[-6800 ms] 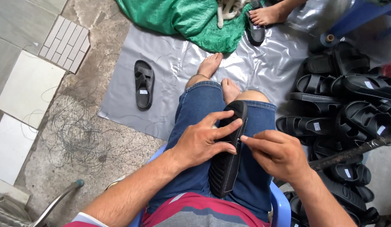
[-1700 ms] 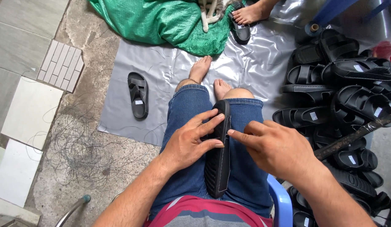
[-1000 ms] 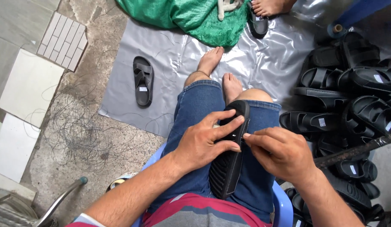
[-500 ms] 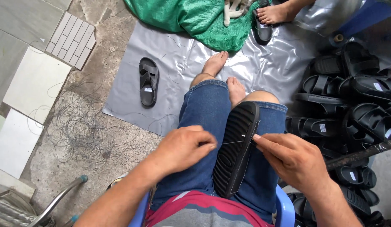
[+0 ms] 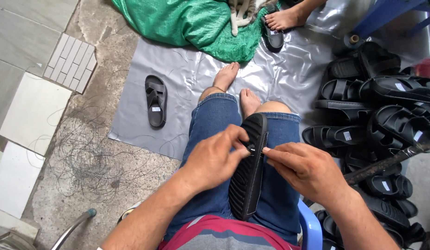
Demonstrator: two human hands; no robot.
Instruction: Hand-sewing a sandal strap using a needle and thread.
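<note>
Since half a second ago, left hand (image 5: 215, 159) returns to black sandal (image 5: 249, 169); both hands pinch its edge, right hand (image 5: 307, 169) best steadying, pulling gently.

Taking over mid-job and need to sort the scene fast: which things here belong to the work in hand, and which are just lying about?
In hand:
- black sandal, sole up on the lap
- left hand, fingers on its edge
- right hand, pinching at the same spot

Lying about:
- single sandal on the grey sheet
- pile of black sandals
- green sack
- loose tiles
- tangled wire
</note>
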